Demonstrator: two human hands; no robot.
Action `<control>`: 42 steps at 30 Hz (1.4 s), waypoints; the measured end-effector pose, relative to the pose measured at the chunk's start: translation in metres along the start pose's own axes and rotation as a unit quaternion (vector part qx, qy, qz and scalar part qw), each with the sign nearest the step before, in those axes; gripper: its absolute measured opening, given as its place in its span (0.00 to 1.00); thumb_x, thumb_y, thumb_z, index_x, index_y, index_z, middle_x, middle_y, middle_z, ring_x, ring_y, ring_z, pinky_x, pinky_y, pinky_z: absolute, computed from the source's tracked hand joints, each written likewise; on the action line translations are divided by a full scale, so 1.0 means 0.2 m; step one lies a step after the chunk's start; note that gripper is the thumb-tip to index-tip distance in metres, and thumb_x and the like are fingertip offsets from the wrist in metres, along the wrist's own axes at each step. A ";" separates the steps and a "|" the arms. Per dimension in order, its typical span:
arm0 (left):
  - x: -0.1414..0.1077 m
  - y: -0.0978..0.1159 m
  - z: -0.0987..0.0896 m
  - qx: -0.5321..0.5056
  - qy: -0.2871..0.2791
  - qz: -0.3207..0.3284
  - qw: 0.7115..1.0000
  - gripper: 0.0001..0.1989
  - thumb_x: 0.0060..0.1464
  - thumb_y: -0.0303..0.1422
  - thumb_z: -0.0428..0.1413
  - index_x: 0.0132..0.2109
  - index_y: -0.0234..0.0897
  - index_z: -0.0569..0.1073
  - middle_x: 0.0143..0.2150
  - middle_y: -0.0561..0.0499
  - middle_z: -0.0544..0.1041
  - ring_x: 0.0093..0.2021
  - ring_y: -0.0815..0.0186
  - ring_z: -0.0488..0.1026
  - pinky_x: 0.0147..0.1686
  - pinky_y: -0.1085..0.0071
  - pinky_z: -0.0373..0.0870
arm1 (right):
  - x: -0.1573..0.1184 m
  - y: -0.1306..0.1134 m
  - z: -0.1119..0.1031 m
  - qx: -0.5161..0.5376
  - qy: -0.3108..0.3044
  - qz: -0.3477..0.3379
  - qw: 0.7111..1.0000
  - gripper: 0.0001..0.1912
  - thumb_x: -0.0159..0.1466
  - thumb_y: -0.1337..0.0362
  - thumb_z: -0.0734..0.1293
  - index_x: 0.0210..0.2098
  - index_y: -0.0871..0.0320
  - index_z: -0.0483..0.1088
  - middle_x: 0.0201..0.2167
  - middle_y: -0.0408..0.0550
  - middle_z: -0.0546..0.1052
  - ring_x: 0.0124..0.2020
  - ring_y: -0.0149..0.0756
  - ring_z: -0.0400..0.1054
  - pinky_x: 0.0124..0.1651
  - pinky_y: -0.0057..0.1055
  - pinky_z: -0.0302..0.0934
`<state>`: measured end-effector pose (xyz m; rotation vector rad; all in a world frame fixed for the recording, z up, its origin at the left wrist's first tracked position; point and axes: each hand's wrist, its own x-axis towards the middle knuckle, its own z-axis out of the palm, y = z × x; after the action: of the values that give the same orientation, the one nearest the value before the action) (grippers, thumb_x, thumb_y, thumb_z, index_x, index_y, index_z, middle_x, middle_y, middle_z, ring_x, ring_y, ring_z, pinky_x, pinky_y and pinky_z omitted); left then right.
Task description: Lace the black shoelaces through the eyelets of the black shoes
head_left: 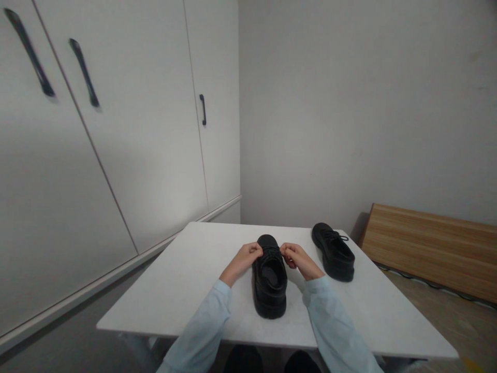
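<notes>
A black lace-up shoe stands upright on the white table, its toe pointing away from me and its heel close to the near edge. Its black shoelace lies across the front, between my hands. On the left side of the lacing, my left hand is closed in a pinch on the shoelace. My right hand pinches at the lace from the other side, fingers curled. The thin lace ends are hard to make out against the dark shoe. A second black shoe, with a lace loop showing, sits to the right.
White cabinets with dark handles rise along the left. A grey wall stands behind the table. Beyond the table's right edge is a wood-grain panel. Two dark rounded shapes show below the near edge.
</notes>
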<state>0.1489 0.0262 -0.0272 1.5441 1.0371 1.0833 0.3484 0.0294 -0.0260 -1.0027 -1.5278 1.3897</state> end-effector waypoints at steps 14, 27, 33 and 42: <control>0.01 -0.02 -0.02 0.025 -0.038 0.063 0.997 0.20 0.50 0.48 0.56 0.26 0.34 0.66 0.23 0.57 0.63 0.27 0.70 0.60 0.30 0.73 0.53 | 0.00 0.00 0.00 -0.045 -0.025 -0.024 0.998 0.24 0.55 0.41 0.65 0.25 0.56 0.59 0.16 0.32 0.53 0.15 0.22 0.45 0.19 0.24 0.38; 0.02 -0.05 -0.08 0.113 -0.031 0.051 0.992 0.16 0.50 0.44 0.55 0.26 0.35 0.69 0.29 0.53 0.66 0.33 0.66 0.64 0.37 0.71 0.58 | -0.01 0.01 -0.07 -0.157 -0.073 -0.036 0.984 0.26 0.58 0.38 0.60 0.27 0.55 0.57 0.15 0.31 0.53 0.17 0.25 0.45 0.21 0.24 0.40; 0.01 -0.06 -0.10 0.131 -0.029 0.027 0.991 0.18 0.47 0.48 0.56 0.25 0.35 0.70 0.31 0.52 0.65 0.35 0.65 0.64 0.39 0.69 0.59 | -0.01 0.02 -0.10 -0.222 -0.075 -0.056 0.970 0.26 0.59 0.39 0.59 0.26 0.56 0.59 0.16 0.33 0.55 0.18 0.26 0.47 0.22 0.26 0.41; 0.02 -0.07 -0.10 0.121 -0.014 0.031 0.992 0.19 0.47 0.48 0.57 0.25 0.35 0.69 0.29 0.53 0.65 0.33 0.66 0.64 0.36 0.70 0.59 | 0.00 0.02 -0.08 -0.168 -0.071 -0.027 0.983 0.26 0.56 0.38 0.62 0.25 0.56 0.59 0.14 0.32 0.55 0.16 0.25 0.47 0.20 0.25 0.42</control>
<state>0.1289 0.0365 -0.0379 1.7892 1.1396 1.0023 0.3639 0.0353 -0.0284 -1.0702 -1.9274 1.2087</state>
